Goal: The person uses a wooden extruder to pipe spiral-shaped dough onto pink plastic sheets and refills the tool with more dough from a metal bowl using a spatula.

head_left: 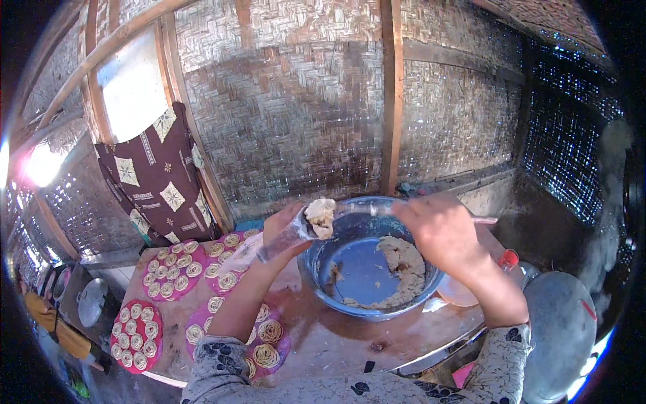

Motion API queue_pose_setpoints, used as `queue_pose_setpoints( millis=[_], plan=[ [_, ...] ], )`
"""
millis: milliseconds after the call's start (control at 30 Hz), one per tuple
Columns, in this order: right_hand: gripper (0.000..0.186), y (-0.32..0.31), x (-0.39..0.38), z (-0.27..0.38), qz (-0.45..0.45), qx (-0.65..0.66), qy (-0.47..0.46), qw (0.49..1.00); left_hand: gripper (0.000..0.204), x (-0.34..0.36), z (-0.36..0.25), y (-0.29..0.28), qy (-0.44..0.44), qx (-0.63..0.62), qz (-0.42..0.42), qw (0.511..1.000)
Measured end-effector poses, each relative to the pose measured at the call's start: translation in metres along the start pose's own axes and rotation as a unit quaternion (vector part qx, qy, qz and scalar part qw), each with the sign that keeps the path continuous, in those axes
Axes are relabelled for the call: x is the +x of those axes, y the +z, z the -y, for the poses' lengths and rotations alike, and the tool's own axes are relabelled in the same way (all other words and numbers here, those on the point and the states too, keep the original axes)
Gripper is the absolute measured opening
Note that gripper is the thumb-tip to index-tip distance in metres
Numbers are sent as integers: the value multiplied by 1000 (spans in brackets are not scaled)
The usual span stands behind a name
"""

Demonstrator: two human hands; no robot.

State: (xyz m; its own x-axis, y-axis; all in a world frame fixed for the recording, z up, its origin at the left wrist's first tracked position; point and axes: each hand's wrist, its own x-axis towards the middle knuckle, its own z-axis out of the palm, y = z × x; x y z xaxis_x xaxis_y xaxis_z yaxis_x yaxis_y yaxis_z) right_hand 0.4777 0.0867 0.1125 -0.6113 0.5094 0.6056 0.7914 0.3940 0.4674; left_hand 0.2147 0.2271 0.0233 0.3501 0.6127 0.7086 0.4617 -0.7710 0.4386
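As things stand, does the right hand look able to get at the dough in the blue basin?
Probably yes: the basin is open-topped and the dough lies uncovered below the right hand, though that hand holds a utensil.

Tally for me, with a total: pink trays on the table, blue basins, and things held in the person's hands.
Pink trays in view: 4
Blue basin: 1
Clear tube, in the left hand: 1
Long-handled tool, in the right hand: 1
Total: 7
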Motion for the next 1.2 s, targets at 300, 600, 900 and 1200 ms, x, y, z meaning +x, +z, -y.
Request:
queue_pose_setpoints(
  millis=[300,600,900,1200],
  plan=[
    [18,15,16,15,62,34,-28,997,45,4,-45,2,49,145,7,988],
    [12,-2,-14,13,42,35,4,999,40,-11,1,8,31,226,-16,973],
    [25,-2,7,9,81,38,4,996,45,-2,-44,5,-30,278,10,960],
    [25,32,-8,31,84,60,-45,994,48,-14,-30,6,22,145,47,988]
  ],
)
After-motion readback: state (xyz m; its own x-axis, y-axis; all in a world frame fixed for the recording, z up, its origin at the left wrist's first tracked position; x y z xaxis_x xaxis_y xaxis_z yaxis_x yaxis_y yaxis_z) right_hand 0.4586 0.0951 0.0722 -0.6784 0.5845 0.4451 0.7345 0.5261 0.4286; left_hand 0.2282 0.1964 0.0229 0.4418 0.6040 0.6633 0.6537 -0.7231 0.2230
